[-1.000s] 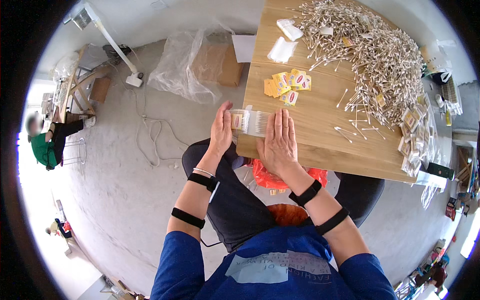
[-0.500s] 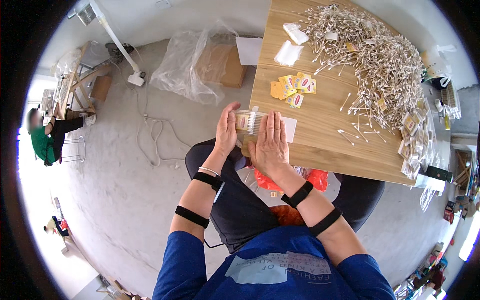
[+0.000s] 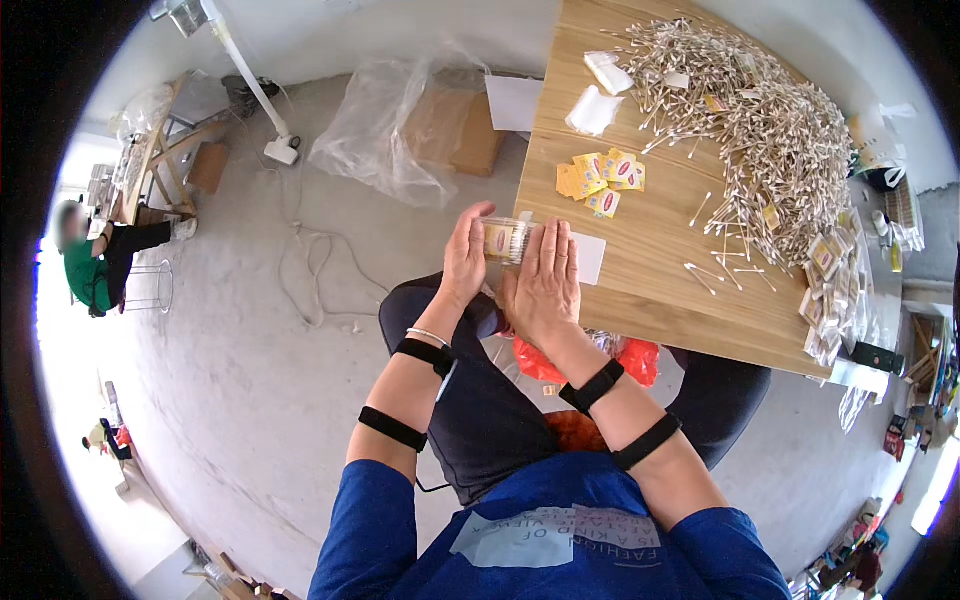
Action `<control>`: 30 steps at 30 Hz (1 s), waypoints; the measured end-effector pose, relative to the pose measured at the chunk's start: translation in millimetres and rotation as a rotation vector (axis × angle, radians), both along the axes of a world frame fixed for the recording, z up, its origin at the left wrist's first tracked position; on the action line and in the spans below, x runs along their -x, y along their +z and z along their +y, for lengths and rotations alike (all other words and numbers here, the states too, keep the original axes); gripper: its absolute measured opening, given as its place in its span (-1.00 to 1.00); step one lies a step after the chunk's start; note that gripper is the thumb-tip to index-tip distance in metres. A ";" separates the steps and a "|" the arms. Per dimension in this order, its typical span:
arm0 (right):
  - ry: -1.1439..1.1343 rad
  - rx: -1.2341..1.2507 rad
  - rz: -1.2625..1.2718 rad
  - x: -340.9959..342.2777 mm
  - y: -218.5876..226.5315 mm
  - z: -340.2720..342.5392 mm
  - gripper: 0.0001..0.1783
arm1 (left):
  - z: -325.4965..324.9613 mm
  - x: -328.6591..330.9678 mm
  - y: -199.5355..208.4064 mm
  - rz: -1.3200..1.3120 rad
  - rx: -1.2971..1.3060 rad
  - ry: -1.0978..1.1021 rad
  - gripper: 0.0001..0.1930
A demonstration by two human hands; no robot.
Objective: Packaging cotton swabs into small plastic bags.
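Holding a small clear pack of swabs [image 3: 505, 240] between both palms, the person sits at the edge of the tabletop [image 3: 640, 270], near frame centre. The left hand [image 3: 465, 255] presses the pack's left end, its grip closed on it; the right hand [image 3: 545, 280] lies flat against the right side, fingers straight. A white card [image 3: 590, 258] lies just beside the right hand. Yellow labels [image 3: 598, 178] sit higher up, and a big heap of swabs [image 3: 780, 120] fills the upper right.
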State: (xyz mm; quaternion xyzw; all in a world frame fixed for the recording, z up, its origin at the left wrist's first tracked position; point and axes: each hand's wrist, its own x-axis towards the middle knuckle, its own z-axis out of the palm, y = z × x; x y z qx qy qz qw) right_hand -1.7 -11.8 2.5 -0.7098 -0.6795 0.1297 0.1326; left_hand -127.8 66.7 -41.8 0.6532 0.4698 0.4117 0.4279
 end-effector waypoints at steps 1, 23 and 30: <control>-0.021 -0.008 -0.008 -0.2 0.3 0.7 -0.17 | 0.5 -0.5 -1.0 0.000 0.001 0.002 -0.63; 0.020 -0.045 0.147 2.1 -0.1 2.1 -0.20 | 0.5 2.3 1.6 0.015 -0.063 0.003 -0.65; -0.113 -0.291 0.585 -14.0 -12.2 17.5 -0.23 | -5.1 -3.1 25.7 -0.285 0.241 -0.091 -0.26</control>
